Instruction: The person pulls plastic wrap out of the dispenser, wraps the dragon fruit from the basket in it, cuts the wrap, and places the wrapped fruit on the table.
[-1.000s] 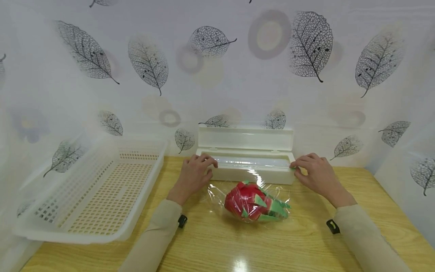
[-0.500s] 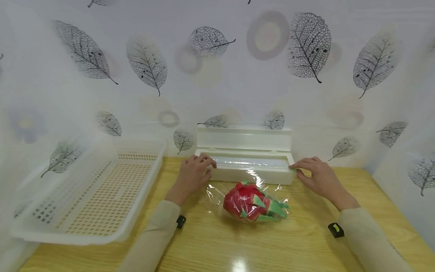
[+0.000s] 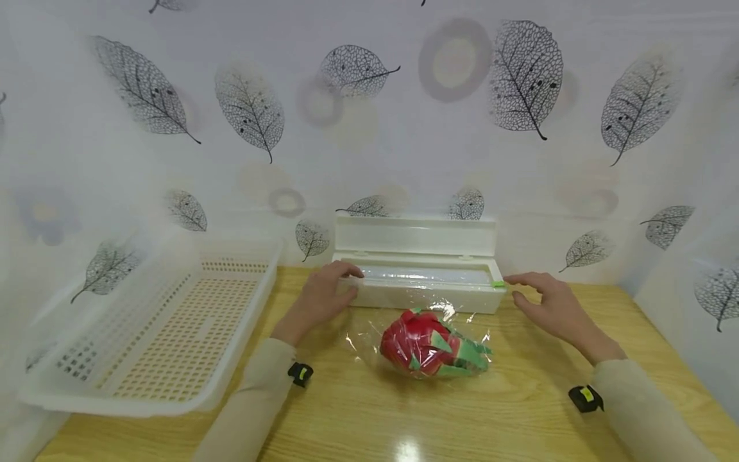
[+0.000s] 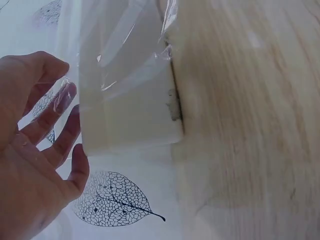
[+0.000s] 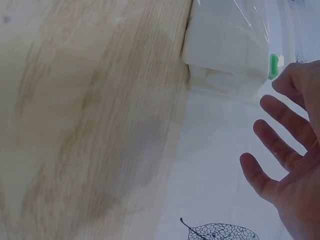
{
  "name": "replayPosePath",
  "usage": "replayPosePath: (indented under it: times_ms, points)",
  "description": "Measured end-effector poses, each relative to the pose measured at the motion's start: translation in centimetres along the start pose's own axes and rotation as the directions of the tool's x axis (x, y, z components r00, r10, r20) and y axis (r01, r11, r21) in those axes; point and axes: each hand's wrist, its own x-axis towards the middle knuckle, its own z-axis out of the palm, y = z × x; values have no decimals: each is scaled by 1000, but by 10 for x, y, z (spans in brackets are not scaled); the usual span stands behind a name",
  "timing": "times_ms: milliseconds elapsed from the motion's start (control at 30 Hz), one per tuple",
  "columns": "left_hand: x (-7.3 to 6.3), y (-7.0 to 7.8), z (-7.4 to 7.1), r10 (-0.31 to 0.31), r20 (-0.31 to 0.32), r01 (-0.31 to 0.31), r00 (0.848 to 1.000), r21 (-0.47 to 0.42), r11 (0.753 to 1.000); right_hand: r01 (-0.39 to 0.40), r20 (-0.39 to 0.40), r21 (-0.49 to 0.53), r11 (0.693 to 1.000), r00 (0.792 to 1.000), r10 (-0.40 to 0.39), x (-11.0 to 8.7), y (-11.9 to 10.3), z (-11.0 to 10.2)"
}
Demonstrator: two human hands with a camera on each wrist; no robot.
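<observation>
A white cling film dispenser box (image 3: 404, 298) stands near the wall, lid (image 3: 416, 235) raised, with a roll of clear film (image 3: 424, 276) inside. My left hand (image 3: 320, 296) is at the box's left end, fingers loosely bent; in the left wrist view its fingertips (image 4: 80, 155) lie right at the box edge. Off the right end, beside a small green slider (image 3: 498, 284), my right hand (image 3: 548, 305) has its fingers spread and holds nothing. Clear film (image 3: 364, 340) runs from the box front over a red and green dragon fruit (image 3: 424, 343) on the table.
To the left stands a white perforated plastic basket (image 3: 210, 385). A leaf-patterned sheet (image 3: 392, 147) hangs behind and around the wooden table (image 3: 462, 417). Black straps (image 3: 586, 398) show at the wrists.
My right hand has drawn off the green slider, outward to the right, so the slider now shows. My left hand has shifted slightly left. Box and dragon fruit stay put.
</observation>
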Motion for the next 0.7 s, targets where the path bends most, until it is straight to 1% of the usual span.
replayPosePath:
  times_ms: [100, 167, 233, 267, 367, 400, 467, 500, 533, 600, 633, 700]
  points:
    - [2, -1, -7, -25, -4, 25, 1000, -107, 994, 28, -57, -28, 999, 998, -29, -4, -2, -4]
    - [2, -2, -12, -38, -17, 35, 999, -156, 987, 71, -108, -57, 996, 991, -77, -6, -3, -7]
    - [1, -2, -16, -56, -38, 48, 998, -172, 984, 129, -147, -79, 989, 979, -139, -8, -5, -9]
    - [0, -1, -17, -55, -50, 46, 997, -172, 984, 162, -162, -88, 983, 971, -174, -9, -7, -10]
    - [-4, 4, -21, -27, -90, 13, 996, -149, 989, 271, -172, -76, 960, 944, -280, -14, -14, -12]
    - [-6, 7, -22, -5, -106, -10, 994, -140, 990, 305, -165, -63, 950, 936, -311, -16, -17, -11]
    - [-12, 16, -23, 68, -131, -85, 989, -126, 988, 360, -147, -34, 932, 921, -361, -22, -23, -9]
    - [-15, 21, -23, 113, -139, -130, 984, -120, 984, 380, -133, -17, 925, 916, -379, -25, -26, -8]
    - [-19, 26, -23, 167, -147, -185, 975, -116, 976, 397, -118, 2, 918, 911, -394, -29, -29, -6]
    - [-27, 38, -22, 274, -147, -293, 951, -130, 947, 417, -85, 8, 909, 906, -415, -35, -34, -3]
    - [-31, 43, -21, 327, -141, -345, 935, -142, 928, 423, -68, 7, 906, 904, -422, -38, -37, -1]
    - [-39, 52, -19, 409, -125, -426, 904, -165, 890, 437, -37, -2, 899, 899, -437, -44, -41, 2]
